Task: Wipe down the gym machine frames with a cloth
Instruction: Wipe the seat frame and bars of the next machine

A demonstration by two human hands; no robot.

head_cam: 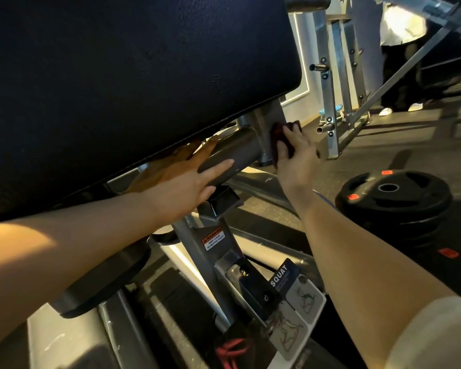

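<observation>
**Both arms reach under the squat machine pad**

Nearest, a pale sleeve (pixel 437 334) covers the right upper arm at the lower right corner, and both bare forearms stretch forward. Between them, low on the grey frame (pixel 197 251), sit a placard reading SQUAT (pixel 280 275) and a warning sticker (pixel 214 239). Farther out, the left hand (pixel 186 179) lies flat against a dark cylindrical tube (pixel 232 153) under the big black pad (pixel 117 75), fingers straight and slightly spread, thumb along the tube's lower side. Just beyond the tube's end, the right hand (pixel 294 155) presses a dark maroon cloth (pixel 278 141) against the upright grey post (pixel 266 121), fingers curled over the cloth. Right of that, black weight plates (pixel 394 198) lie stacked on the floor. Farthest back stand a grey rack (pixel 328 102) and a person's legs (pixel 399 83).
</observation>
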